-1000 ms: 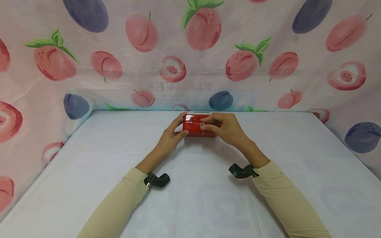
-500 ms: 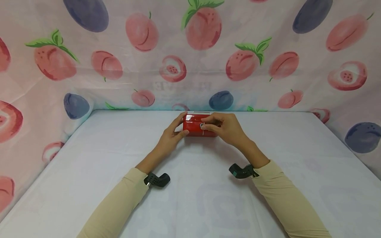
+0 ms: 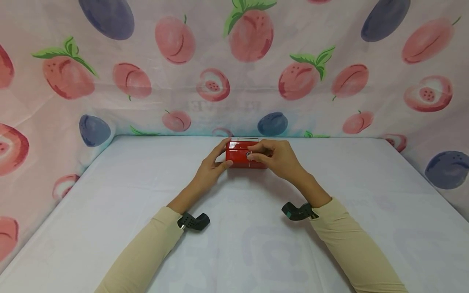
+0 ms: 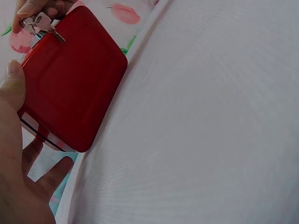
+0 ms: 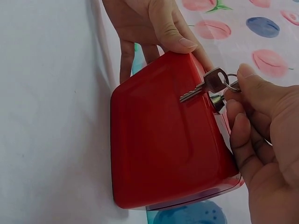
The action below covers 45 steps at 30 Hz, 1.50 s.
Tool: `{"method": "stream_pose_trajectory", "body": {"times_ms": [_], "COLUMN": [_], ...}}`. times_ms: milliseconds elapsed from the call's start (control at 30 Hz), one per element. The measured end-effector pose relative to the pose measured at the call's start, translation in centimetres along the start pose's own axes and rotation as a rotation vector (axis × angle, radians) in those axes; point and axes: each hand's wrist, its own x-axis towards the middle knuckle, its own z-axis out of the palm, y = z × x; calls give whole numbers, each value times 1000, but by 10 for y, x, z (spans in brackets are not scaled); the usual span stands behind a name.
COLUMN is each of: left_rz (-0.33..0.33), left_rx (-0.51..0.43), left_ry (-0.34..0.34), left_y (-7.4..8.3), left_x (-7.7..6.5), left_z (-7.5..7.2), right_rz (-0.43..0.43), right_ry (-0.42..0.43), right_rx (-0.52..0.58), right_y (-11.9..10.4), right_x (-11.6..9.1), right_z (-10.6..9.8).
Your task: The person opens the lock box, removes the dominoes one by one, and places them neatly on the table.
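A small red metal cash box (image 3: pixel 237 156) is at the far middle of the table, its wire handle (image 3: pixel 248 139) on top. My left hand (image 3: pixel 208 173) grips its left end, with the thumb (image 4: pixel 15 84) on the near side and fingers behind. My right hand (image 3: pixel 282 159) pinches a key at the silver lock (image 5: pixel 217 103) between thumb and forefinger; the fingers largely hide that key. From the same ring (image 5: pixel 231 83) a second key (image 5: pixel 215 80) dangles, its blade lying across the red face.
White cloth covers the table (image 3: pixel 234 228). Behind it and along both sides hangs a fruit-print curtain (image 3: pixel 146 101), close behind the box. A black wrist-worn device (image 3: pixel 193 221) sits on the left wrist and another black device (image 3: pixel 297 211) on the right.
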Motion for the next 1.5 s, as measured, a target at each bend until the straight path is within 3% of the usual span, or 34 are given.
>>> {"method": "stream_pose_trajectory", "body": {"times_ms": [567,833,900,1167,1400,1500], "left_rz": [-16,-29,-29,1,14,19], "left_rx": [7,5,7,-14,-12,-11], "left_ry": [2,-23,-23,-24,-4,-2], "left_y": [3,41,42,38,6,2], "left_x": [0,-8,-8,-7,-1,0], "left_z": [1,-4,-4,-4,1,1], "right_rz": [9,9,8,9,6,16], "right_ry": [2,3,4,-8,-8,-8], "right_rx": [5,13,13,-7,-11,-10], "right_y": [1,1,2,3,2,1], "right_x": [-1,-1,-1,-1,-2,-2], "right_z": [0,0,0,1,1,1]}}
